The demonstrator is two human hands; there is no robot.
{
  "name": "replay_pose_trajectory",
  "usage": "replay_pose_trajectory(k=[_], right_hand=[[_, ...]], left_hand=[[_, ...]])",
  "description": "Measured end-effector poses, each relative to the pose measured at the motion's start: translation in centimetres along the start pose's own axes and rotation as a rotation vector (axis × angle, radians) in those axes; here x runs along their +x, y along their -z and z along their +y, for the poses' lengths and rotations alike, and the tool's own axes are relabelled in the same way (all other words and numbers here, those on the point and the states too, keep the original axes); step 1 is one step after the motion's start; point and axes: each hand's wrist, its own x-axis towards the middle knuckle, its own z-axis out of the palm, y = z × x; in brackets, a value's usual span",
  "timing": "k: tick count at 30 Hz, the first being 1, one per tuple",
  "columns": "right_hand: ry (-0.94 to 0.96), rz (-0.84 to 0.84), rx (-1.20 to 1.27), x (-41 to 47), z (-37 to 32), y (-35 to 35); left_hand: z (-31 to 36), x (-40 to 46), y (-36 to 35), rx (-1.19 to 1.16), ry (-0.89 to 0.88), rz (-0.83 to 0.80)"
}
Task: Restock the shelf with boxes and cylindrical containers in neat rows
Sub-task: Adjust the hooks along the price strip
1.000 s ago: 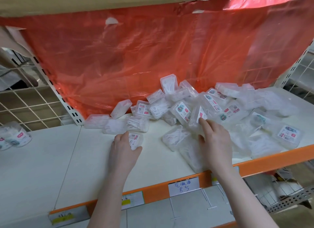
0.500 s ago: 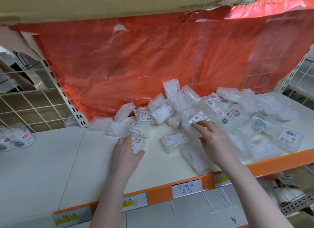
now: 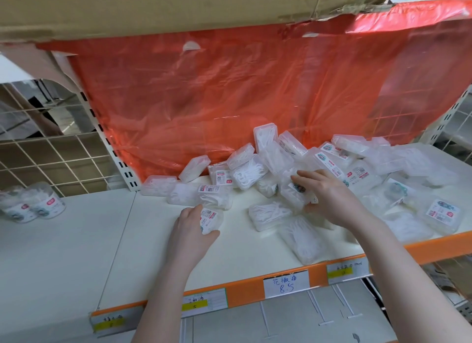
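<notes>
Head view: right hand now gripping a box from the pile

Right hand point(image 3: 332, 199) has closed around a clear box point(image 3: 296, 192) it was only touching a second ago; left hand point(image 3: 194, 222) still clutching another box point(image 3: 210, 220) on the shelf point(image 3: 76, 253). Pile unsorted, rows not started, cylindrical containers point(image 3: 30, 207) sitting far left

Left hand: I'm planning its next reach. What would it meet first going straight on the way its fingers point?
Probably the labelled clear box just beyond the box it holds; the left hand points up-shelf toward it. Depth is hard to judge.
</notes>
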Motion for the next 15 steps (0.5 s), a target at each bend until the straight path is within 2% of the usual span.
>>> replay_pose_trajectory(k=[4,9,15], right_hand=[[-0.022,-0.148,-0.038,1.0,0.0,0.7],[-0.028,-0.223,-0.090,1.8,0.1,1.4],[-0.031,-0.313,-0.160,2.3,0.0,1.8]], left_hand=[[-0.3,0.0,0.0,0.025,0.024,-0.011],[-0.6,0.3,0.7,0.128,0.144,-0.053],[-0.4,0.2,2.0,0.217,0.104,-0.167]])
